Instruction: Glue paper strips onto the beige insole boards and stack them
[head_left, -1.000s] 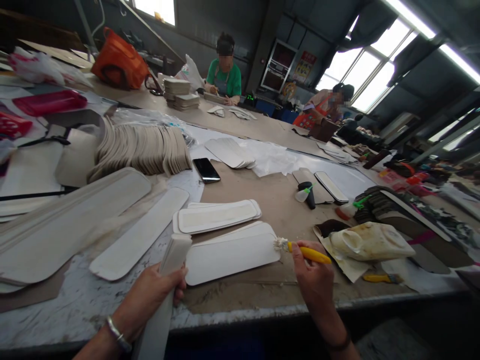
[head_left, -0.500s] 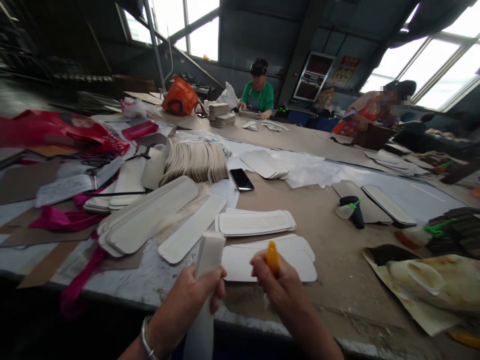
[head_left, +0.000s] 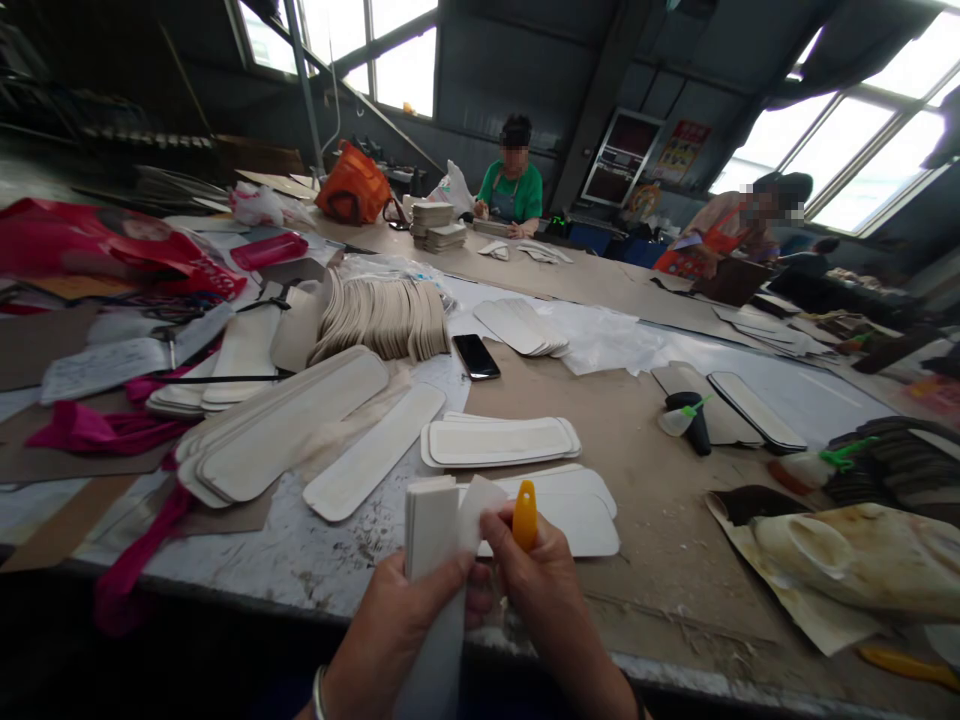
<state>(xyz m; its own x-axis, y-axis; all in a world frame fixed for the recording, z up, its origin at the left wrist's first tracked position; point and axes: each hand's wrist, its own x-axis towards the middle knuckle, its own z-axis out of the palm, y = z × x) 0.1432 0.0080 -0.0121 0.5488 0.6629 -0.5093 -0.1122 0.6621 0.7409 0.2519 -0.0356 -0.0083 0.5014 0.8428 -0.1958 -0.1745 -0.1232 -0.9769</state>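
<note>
My left hand (head_left: 401,620) is closed around an upright stack of long white strips (head_left: 431,525) at the table's near edge. My right hand (head_left: 536,585) touches the same stack, pinching one strip (head_left: 480,505) away from its top end. The yellow handle of a brush (head_left: 524,515) sticks up out of that right fist; its bristles are hidden. Just beyond the hands lie two flat white pieces (head_left: 577,510) and a small pile of glued strips (head_left: 500,440) on brown paper.
Long white strips (head_left: 289,425) and a fanned pile of cut pieces (head_left: 382,315) lie at the left, a black phone (head_left: 476,356) in the middle, and a glue-crusted container (head_left: 855,560) at the right. Two other people sit working at the far end.
The brush left the flat piece on the table and my right hand came over to the stack in my left hand, where it now peels one strip off. The view swung left.
</note>
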